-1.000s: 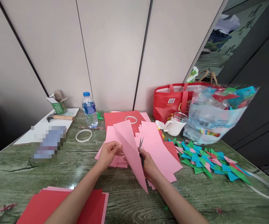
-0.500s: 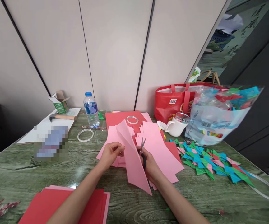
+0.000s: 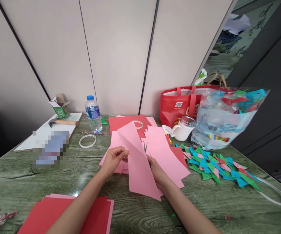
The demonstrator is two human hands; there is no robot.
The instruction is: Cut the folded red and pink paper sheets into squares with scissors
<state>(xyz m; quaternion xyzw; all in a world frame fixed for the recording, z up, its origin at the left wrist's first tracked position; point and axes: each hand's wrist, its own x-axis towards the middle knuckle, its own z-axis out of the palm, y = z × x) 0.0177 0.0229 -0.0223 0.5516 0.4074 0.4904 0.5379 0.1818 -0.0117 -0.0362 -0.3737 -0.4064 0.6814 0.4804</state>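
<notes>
A folded sheet of pink paper [image 3: 140, 165] stands tilted above the table, pinched along its left side by my left hand [image 3: 116, 158]. My right hand [image 3: 157, 170] is closed round a pair of scissors [image 3: 145, 148] behind the sheet's right edge. Their blade tips point up and are slightly apart; the handles are mostly hidden by the paper and my fingers. Beneath and beyond both hands lie cut pink paper pieces [image 3: 166, 151], spread over red sheets [image 3: 121, 123]. A white ring [image 3: 138, 124] rests on the red sheets, partly covered by the held paper.
Left are a water bottle [image 3: 93, 115], another white ring [image 3: 87, 141], a hammer [image 3: 63, 122] and a small box [image 3: 61, 109]. Right are a white mug [image 3: 183, 130], a red bag [image 3: 168, 107], a plastic bag [image 3: 218, 125] and folded paper pieces [image 3: 210, 164]. Red paper [image 3: 98, 211] lies in front.
The pink sheet has turned so more of its face shows. My right hand and the scissors have shifted behind it, hiding the handle. The whole view has moved slightly.
</notes>
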